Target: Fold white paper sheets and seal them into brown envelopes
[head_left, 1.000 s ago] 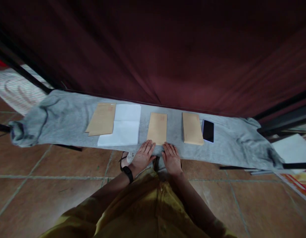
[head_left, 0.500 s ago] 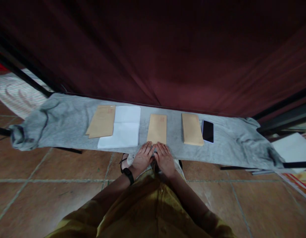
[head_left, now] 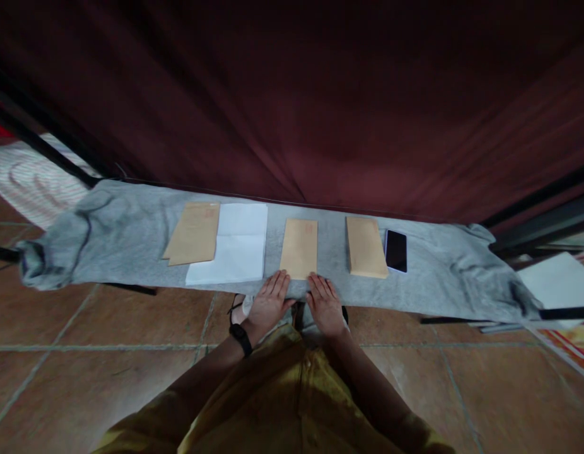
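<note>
My left hand (head_left: 270, 301) and my right hand (head_left: 326, 302) lie flat, fingers stretched out, on the near edge of a grey cloth (head_left: 131, 239) that covers a narrow bench. Just beyond the fingertips, between the two hands, lies a brown envelope (head_left: 299, 248). To its left a white sheet of paper (head_left: 235, 243) lies beside another brown envelope (head_left: 193, 232). On the right sit a third brown envelope (head_left: 366, 246) and a black phone (head_left: 397, 250). Neither hand holds anything. A black band is on my left wrist.
A dark red curtain (head_left: 320, 107) hangs behind the bench. Brown floor tiles (head_left: 84, 353) lie under it. A white board (head_left: 554, 282) rests on the floor at the right, a striped mat (head_left: 27, 180) at the far left. My yellow garment fills the lower middle.
My hands came together half a second ago and have spread apart again on the cloth's near edge. Nothing on the bench has moved.
</note>
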A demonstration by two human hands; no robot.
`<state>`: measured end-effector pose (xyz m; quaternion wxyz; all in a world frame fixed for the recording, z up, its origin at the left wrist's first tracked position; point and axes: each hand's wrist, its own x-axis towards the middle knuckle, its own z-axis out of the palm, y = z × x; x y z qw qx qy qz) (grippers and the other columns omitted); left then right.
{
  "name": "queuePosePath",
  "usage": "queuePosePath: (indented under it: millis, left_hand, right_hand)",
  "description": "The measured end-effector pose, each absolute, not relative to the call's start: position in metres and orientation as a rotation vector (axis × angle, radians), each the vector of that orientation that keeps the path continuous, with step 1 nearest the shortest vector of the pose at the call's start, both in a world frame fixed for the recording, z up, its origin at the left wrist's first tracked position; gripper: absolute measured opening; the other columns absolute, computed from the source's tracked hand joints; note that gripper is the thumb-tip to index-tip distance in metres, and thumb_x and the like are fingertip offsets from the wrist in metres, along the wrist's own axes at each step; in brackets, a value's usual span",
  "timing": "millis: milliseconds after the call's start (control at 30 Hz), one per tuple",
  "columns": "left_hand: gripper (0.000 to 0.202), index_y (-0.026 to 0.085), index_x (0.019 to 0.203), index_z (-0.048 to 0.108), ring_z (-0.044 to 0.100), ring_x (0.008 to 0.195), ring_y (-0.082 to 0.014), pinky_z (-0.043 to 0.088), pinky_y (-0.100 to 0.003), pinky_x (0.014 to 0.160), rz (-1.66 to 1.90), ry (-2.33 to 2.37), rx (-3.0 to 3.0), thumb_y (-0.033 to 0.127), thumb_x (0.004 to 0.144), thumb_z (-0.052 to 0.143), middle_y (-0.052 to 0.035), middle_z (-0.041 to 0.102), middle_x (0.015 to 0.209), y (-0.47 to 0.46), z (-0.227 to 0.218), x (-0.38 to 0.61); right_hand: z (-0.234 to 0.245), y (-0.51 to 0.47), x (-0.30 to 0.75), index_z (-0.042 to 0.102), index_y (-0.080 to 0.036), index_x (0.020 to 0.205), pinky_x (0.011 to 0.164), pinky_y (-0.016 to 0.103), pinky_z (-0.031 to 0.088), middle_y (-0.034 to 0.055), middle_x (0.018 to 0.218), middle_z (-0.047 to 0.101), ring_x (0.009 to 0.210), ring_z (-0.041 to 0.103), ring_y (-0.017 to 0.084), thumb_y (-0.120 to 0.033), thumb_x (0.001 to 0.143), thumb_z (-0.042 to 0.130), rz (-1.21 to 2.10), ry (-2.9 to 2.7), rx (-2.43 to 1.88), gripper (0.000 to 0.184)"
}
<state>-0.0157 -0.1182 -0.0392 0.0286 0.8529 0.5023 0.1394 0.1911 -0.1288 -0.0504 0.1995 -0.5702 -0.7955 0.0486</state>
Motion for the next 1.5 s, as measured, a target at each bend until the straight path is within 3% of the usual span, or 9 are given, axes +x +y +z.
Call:
queuePosePath:
  millis: [200, 333, 567, 700, 767, 867, 967, 1333, 1500]
  left_hand:
    - [0.033, 0.016, 0.121, 0.065, 0.057, 0.128, -0.0282, 0.045, -0.047, 0.108, 0.582, 1.642, 2.402, 0.031, 0.103, 0.043, -0.0158, 0.061, 0.137, -0.100, -0.024, -0.008]
    - [0.024, 0.017, 0.116, 0.064, 0.061, 0.113, -0.0258, 0.050, -0.044, 0.101, 0.723, 1.708, 2.247, 0.024, 0.098, 0.050, -0.0125, 0.065, 0.119, -0.083, -0.025, -0.002]
    - [0.045, 0.015, 0.131, 0.053, 0.063, 0.106, -0.0286, 0.052, -0.040, 0.091, 0.715, 1.956, 1.976, 0.019, 0.086, 0.061, -0.0132, 0.064, 0.111, -0.066, -0.026, 0.009]
    - [0.051, 0.018, 0.130, 0.051, 0.069, 0.092, -0.0245, 0.051, -0.032, 0.077, 0.660, 1.978, 1.747, 0.024, 0.082, 0.068, -0.0073, 0.071, 0.097, -0.057, -0.019, 0.006]
    - [0.040, 0.021, 0.117, 0.057, 0.069, 0.084, -0.0231, 0.048, -0.029, 0.070, 0.630, 1.979, 1.640, 0.027, 0.081, 0.071, -0.0042, 0.071, 0.086, -0.054, -0.016, 0.002]
    - [0.016, 0.022, 0.082, 0.059, 0.065, 0.068, -0.0191, 0.042, -0.026, 0.060, 0.687, 1.862, 1.412, 0.025, 0.076, 0.073, 0.0008, 0.063, 0.065, -0.050, -0.013, -0.001]
    - [0.021, 0.022, 0.068, 0.050, 0.056, 0.052, -0.0137, 0.038, -0.023, 0.052, 0.800, 1.642, 1.175, 0.023, 0.074, 0.071, 0.0043, 0.055, 0.054, -0.050, -0.012, 0.002]
    - [0.032, 0.017, 0.089, 0.058, 0.052, 0.048, -0.0081, 0.036, -0.020, 0.048, 0.921, 1.240, 0.879, 0.035, 0.070, 0.077, 0.0046, 0.060, 0.059, -0.073, 0.016, 0.021]
    - [0.053, 0.017, 0.103, 0.060, 0.062, 0.059, -0.0120, 0.043, -0.022, 0.054, 1.043, 1.096, 0.779, 0.063, 0.078, 0.071, -0.0012, 0.068, 0.072, -0.075, 0.028, 0.025]
  right_hand:
    - [-0.050, -0.129, 0.187, 0.048, -0.014, 0.148, 0.121, 0.045, 0.030, 0.0102, 0.151, 0.052, 0.141, 0.046, 0.024, -0.029, 0.106, 0.038, 0.120, -2.196, -1.622, 0.046]
    - [-0.054, -0.129, 0.186, 0.048, -0.014, 0.148, 0.120, 0.046, 0.030, 0.0115, 0.150, 0.053, 0.141, 0.045, 0.024, -0.029, 0.105, 0.038, 0.121, -2.180, -1.611, 0.047]
    - [-0.055, -0.129, 0.187, 0.048, -0.015, 0.148, 0.120, 0.048, 0.031, 0.0116, 0.151, 0.052, 0.142, 0.045, 0.025, -0.029, 0.106, 0.037, 0.161, -2.164, -1.602, 0.046]
    - [-0.053, -0.130, 0.185, 0.049, -0.014, 0.147, 0.120, 0.048, 0.030, 0.0120, 0.150, 0.053, 0.142, 0.044, 0.025, -0.027, 0.105, 0.037, 0.160, -2.146, -1.606, 0.046]
    - [-0.053, -0.130, 0.183, 0.050, -0.014, 0.146, 0.119, 0.049, 0.030, 0.0123, 0.150, 0.053, 0.141, 0.045, 0.026, -0.027, 0.105, 0.038, 0.153, -2.136, -1.607, 0.045]
    - [-0.051, -0.128, 0.182, 0.051, -0.013, 0.145, 0.119, 0.049, 0.030, 0.0132, 0.148, 0.055, 0.139, 0.046, 0.026, -0.025, 0.105, 0.038, 0.148, -2.134, -1.597, 0.044]
    - [-0.047, -0.126, 0.180, 0.052, -0.013, 0.143, 0.118, 0.048, 0.030, 0.0135, 0.145, 0.057, 0.136, 0.048, 0.026, -0.023, 0.104, 0.040, 0.131, -2.135, -1.597, 0.043]
    - [-0.020, -0.107, 0.165, 0.056, -0.021, 0.141, 0.091, 0.042, 0.050, 0.0152, 0.124, 0.064, 0.106, 0.059, 0.029, -0.015, 0.099, 0.044, 0.008, -2.145, -1.715, 0.044]
    - [-0.003, -0.095, 0.181, 0.057, -0.024, 0.141, 0.088, 0.037, 0.054, 0.0140, 0.120, 0.064, 0.104, 0.061, 0.027, -0.018, 0.101, 0.039, 0.110, -1.975, -1.676, 0.044]
